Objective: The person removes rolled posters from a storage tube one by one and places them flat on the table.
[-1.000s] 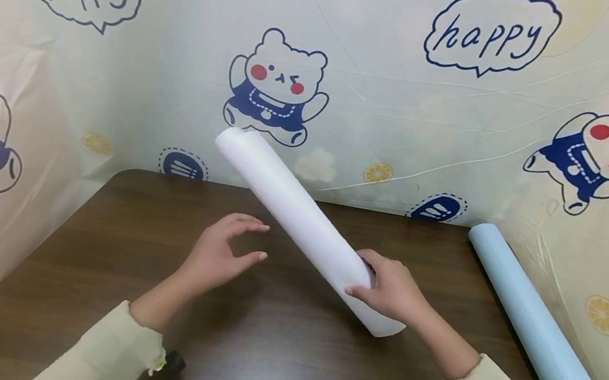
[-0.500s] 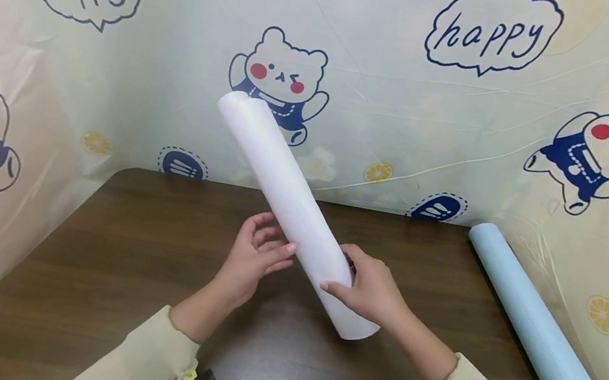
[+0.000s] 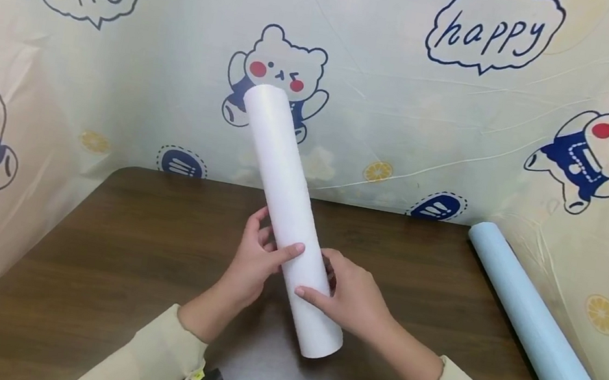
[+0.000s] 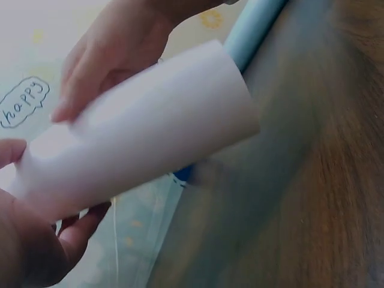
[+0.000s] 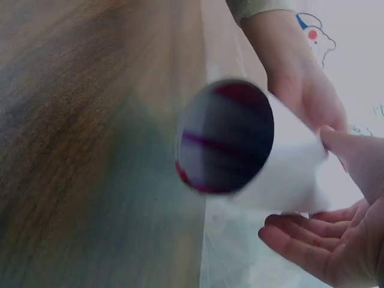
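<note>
A white roll of paper (image 3: pixel 288 214) leans up and to the left above the table, its lower end nearest me. My left hand (image 3: pixel 255 261) grips it around the middle, thumb on the front and fingers behind. Lower down, my right hand (image 3: pixel 354 293) holds it from the right with the thumb across its front. Looking into the hollow end of the paper roll (image 5: pixel 225 138), the right wrist view shows dark, reddish and purple marks inside. The left wrist view has the roll's white side (image 4: pixel 150 120) between both hands.
A long light-blue roll (image 3: pixel 547 344) lies along the right side of the brown wooden table (image 3: pixel 94 250). Printed cloth (image 3: pixel 366 94) with bears and "happy" bubbles hangs behind and at both sides.
The paper roll has swung more upright and its lower end has moved left. My left hand has come in from the left and taken hold of it; my right hand has shifted left with it.
</note>
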The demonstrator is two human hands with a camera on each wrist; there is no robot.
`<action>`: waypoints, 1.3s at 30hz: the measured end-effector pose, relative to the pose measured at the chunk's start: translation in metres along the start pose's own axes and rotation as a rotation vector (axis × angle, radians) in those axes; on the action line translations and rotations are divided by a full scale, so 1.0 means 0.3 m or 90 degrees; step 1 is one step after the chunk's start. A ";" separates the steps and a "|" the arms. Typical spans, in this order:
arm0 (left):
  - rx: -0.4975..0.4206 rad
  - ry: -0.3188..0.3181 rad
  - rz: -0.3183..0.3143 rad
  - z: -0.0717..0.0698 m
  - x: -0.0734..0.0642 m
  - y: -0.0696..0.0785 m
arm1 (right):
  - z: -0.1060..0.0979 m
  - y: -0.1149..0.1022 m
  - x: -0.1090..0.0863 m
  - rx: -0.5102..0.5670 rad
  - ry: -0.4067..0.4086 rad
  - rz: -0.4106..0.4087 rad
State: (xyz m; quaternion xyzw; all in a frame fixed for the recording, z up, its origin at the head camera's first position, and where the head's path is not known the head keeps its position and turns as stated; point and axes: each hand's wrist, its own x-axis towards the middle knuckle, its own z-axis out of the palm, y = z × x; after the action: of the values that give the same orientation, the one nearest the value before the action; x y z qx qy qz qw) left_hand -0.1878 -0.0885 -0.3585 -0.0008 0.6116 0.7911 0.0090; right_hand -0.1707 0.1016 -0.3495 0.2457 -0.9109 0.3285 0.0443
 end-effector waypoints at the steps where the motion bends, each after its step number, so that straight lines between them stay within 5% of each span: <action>1: -0.002 -0.003 -0.005 -0.004 0.000 -0.001 | -0.002 0.005 0.000 0.024 -0.005 0.004; 11: -0.079 -0.109 -0.055 -0.027 -0.005 -0.024 | -0.015 0.077 0.032 0.436 -0.117 0.089; 17: -0.077 -0.135 -0.067 -0.030 -0.001 -0.041 | -0.007 0.109 0.048 0.563 -0.150 0.117; 21: -0.018 -0.129 -0.068 -0.027 0.010 -0.050 | 0.004 0.118 0.059 0.536 -0.104 0.121; 29: 0.145 -0.076 -0.028 0.000 0.023 -0.039 | 0.028 0.108 0.059 0.344 0.004 0.131; 35: 0.270 -0.078 -0.047 0.012 0.029 -0.061 | 0.062 0.094 0.038 0.231 0.028 0.109; 39: 0.302 -0.076 -0.046 0.011 0.034 -0.084 | 0.075 0.092 0.026 0.213 0.023 0.122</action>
State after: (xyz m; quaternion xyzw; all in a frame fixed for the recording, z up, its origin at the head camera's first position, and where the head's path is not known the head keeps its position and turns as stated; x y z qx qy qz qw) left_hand -0.1976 -0.0787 -0.3823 0.0263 0.7781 0.6233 0.0738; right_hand -0.1888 0.1026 -0.3812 0.1556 -0.8618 0.4826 -0.0127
